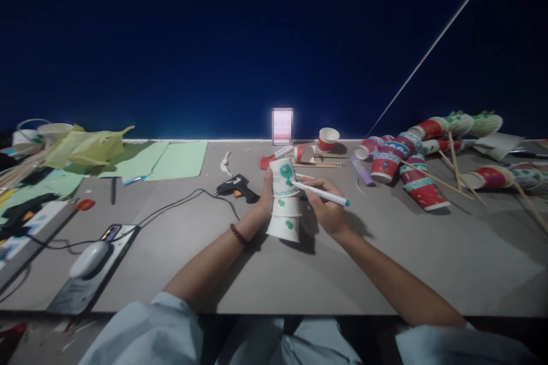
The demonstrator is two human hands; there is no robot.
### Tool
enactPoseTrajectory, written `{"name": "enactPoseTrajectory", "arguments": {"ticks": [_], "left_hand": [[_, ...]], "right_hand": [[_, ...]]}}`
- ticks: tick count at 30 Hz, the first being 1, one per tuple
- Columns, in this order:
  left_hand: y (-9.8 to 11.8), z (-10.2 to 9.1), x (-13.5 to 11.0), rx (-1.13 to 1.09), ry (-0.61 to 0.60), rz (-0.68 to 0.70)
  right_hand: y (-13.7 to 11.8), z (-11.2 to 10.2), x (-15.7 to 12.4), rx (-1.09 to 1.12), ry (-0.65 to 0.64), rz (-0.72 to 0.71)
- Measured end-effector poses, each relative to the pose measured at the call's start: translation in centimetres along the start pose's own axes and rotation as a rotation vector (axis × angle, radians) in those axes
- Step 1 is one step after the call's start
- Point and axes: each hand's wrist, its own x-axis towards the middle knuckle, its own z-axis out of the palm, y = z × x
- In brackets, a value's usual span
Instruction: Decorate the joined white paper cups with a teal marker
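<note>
A stack of white paper cups (pixel 285 205) with green drawings stands tilted before me, its cups joined end over end. Round its left side wraps my left hand (pixel 266 194), shut on the stack, with most fingers hidden behind it. My right hand (pixel 327 205) grips a white marker pen (pixel 327 196) with a teal end. The pen's tip meets or nearly meets the upper cup, beside a green patch. A black hot glue gun (pixel 237 187) lies just left of my left hand.
Decorated cup stacks (pixel 389 159) with wooden sticks lie at the right. Behind my hands stand a red-and-white cup (pixel 328 140) and a lit phone (pixel 282 125). Green paper (pixel 180 161), a yellow plastic bag (pixel 88 145), a power strip (pixel 38 234) and a white mouse-like object (pixel 89 258) occupy the left.
</note>
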Motion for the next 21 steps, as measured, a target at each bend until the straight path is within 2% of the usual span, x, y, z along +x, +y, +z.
{"name": "enactPoseTrajectory", "arguments": {"ticks": [6,10,12,14,21], "left_hand": [[0.4,0.2,-0.2,0.017,0.042,0.068],[0.8,0.4,-0.2,0.041,0.088,0.012],[1.0,0.6,-0.3,0.050,0.064,-0.051],[1.1,0.8,-0.5,0.069,0.040,-0.112],[1.0,0.6,-0.6,0.051,0.024,-0.159]], "right_hand": [[0.2,0.0,0.1,0.077,0.044,0.053],[0.6,0.1,0.2,0.161,0.070,0.097],[0.9,0.0,0.3,0.175,0.090,0.099],[1.0,-0.1,0.5,0.179,0.115,0.088],[0.5,-0.4,1.9,0.125,0.195,0.014]]}}
